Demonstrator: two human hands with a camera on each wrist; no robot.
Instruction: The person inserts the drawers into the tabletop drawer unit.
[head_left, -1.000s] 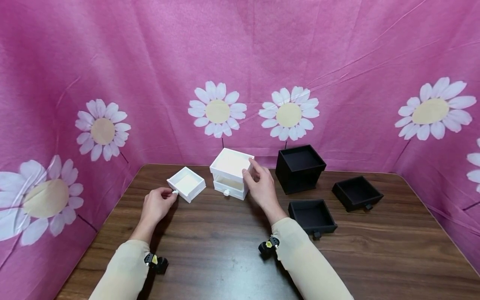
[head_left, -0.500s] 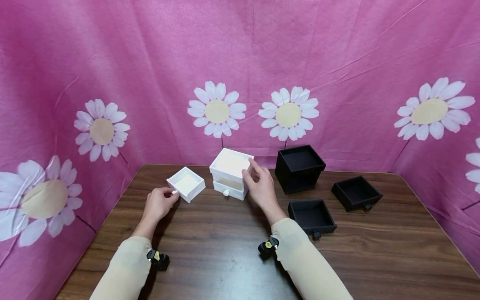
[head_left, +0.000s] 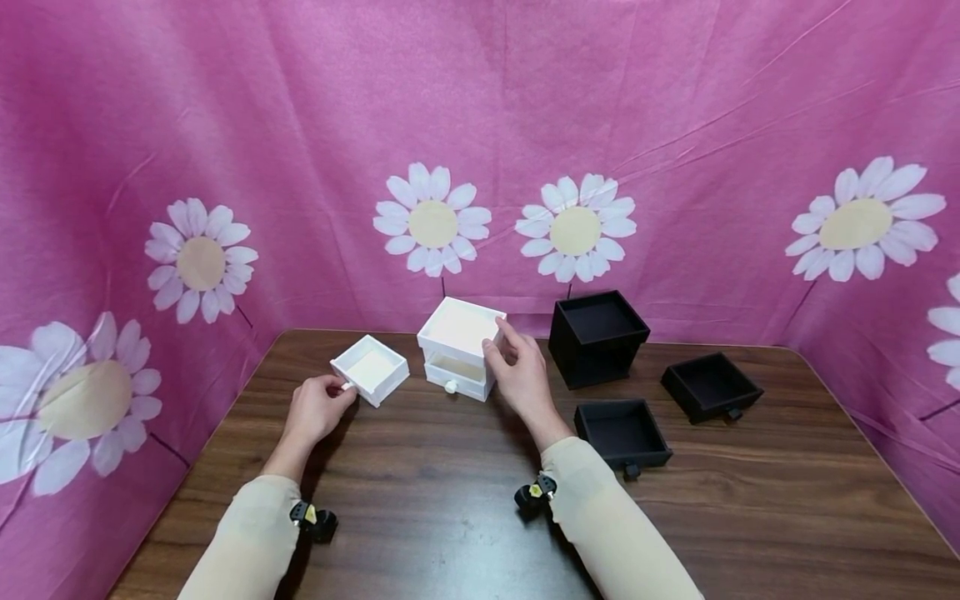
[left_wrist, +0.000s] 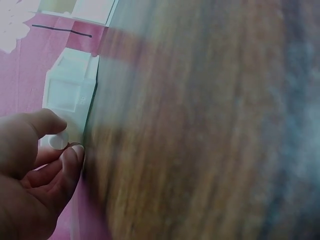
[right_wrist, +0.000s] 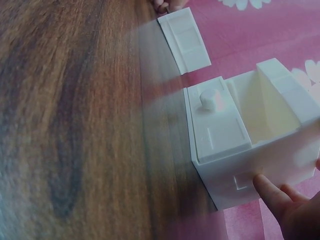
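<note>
My left hand pinches the round knob of a small white drawer, which sits on the table, angled, with its knob toward me. To its right stands a white two-tier drawer cabinet. Its upper slot gapes at the front, while a lower drawer with a white knob fills the bottom slot. My right hand rests against the cabinet's right side, a fingertip touching the side wall in the right wrist view; its other fingers are partly cut off there.
Right of the white cabinet stands a black cabinet with a dark front. Two loose black drawers, one nearer me and one farther right, lie on the wooden table. A pink flowered cloth hangs behind the table.
</note>
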